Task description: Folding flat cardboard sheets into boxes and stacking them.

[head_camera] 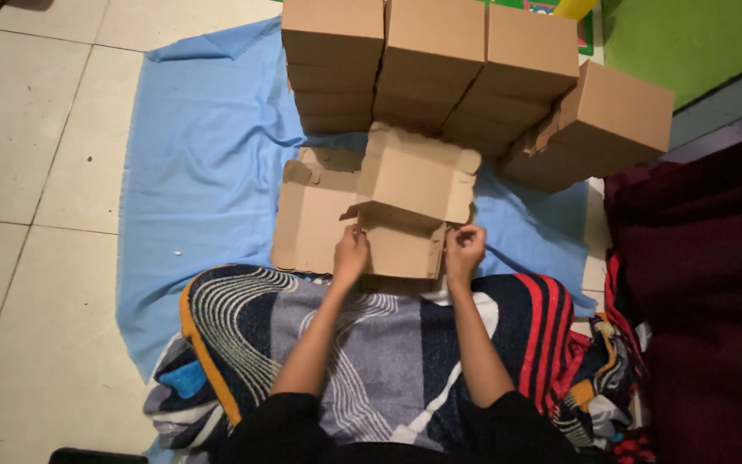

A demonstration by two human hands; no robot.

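Note:
A half-folded brown cardboard box (414, 185) sits in front of me, its lid flap standing up toward the back. My left hand (351, 254) grips the box's near-left corner flap. My right hand (464, 251) pinches the near-right corner flap. Under the box lies a stack of flat cardboard blanks (309, 219), sticking out to the left. Both hands rest just above my lap, which is covered by a patterned cloth (371, 344).
Stacks of finished closed cardboard boxes (427, 64) stand at the back, with one more box (607, 125) leaning at the right. A blue sheet (203, 172) covers the tiled floor (27, 172). A dark red fabric (706, 283) lies at the right.

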